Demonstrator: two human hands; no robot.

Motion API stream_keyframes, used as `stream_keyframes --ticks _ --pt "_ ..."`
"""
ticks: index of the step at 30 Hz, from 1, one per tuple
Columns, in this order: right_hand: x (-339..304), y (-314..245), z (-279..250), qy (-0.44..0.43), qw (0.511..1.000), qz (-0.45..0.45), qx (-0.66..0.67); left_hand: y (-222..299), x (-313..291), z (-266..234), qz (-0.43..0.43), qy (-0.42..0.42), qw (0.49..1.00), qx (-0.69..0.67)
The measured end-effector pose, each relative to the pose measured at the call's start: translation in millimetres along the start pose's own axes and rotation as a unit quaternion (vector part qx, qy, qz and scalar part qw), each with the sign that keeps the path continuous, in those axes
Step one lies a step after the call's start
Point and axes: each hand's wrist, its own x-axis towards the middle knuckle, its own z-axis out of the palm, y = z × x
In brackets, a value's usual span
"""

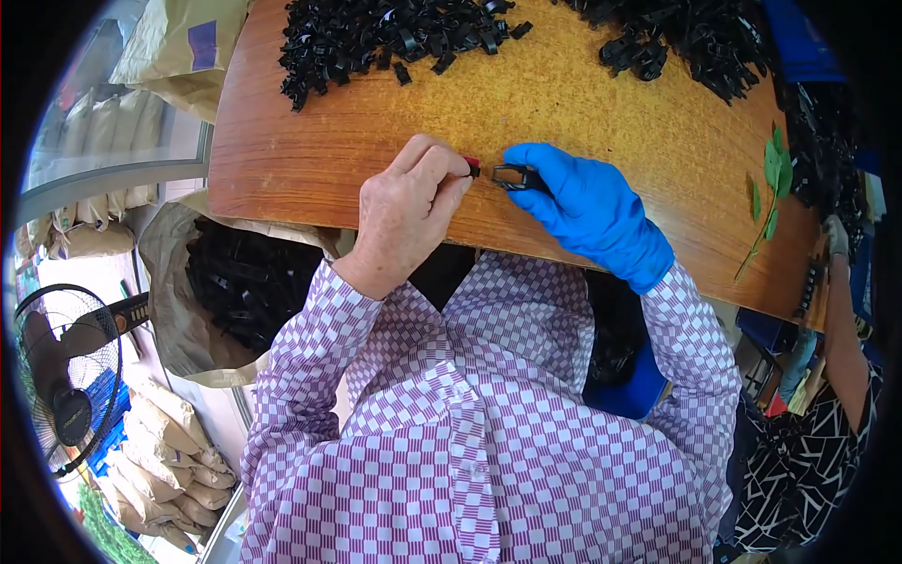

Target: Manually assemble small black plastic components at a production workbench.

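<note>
My bare left hand (404, 209) is closed in a pinch on a small red-and-black piece (474, 166), of which only the tip shows past the fingers. Facing it across a narrow gap is a black plastic part with an open frame-like end (510, 177), which looks like a buckle or clip. My right hand (587, 207), in a blue glove, grips this part between thumb and fingers. Both hands are above the near edge of the wooden table (526, 103). The two pieces appear apart.
Heaps of black plastic parts (385, 42) (691, 42) cover the table's far side. A leafy sprig (772, 183) lies at right. Left of me stand an open sack (174, 291) of black parts and a fan (70, 376). Another person's arm (846, 320) reaches in at far right.
</note>
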Motion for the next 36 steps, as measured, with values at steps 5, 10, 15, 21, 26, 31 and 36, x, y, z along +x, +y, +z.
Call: stream_keyframes --ticks 5,10,15,21,26,31,36 --pt "3.5 1.8 6.2 0.011 0.999 -0.030 -0.028 -0.3 -0.1 1.5 -0.009 0.001 1.000 -0.009" --pt "5.7 3.8 9.9 0.006 0.997 -0.047 -0.061 -1.0 0.4 2.3 -0.019 -0.003 1.000 -0.018" --pt "11.1 -3.2 4.9 -0.008 0.997 -0.036 -0.067 -1.0 1.9 1.7 -0.024 -0.006 0.999 -0.030" --pt "17.8 -13.9 -15.1 -0.124 0.953 -0.096 -0.260 -5.2 3.8 -4.5 -0.026 -0.040 0.998 -0.050" --pt "23.9 -20.4 -27.9 -0.160 0.863 -0.199 -0.436 -15.3 7.7 -2.1 0.030 -0.062 0.994 -0.083" --pt "52.9 -49.5 -44.4 -0.269 0.912 -0.077 -0.301 -14.9 13.3 -4.2 0.041 -0.076 0.991 -0.107" --pt "42.9 -43.8 -34.5 -0.266 0.897 -0.076 -0.344 -17.2 15.1 -3.2 0.051 -0.075 0.988 -0.125"
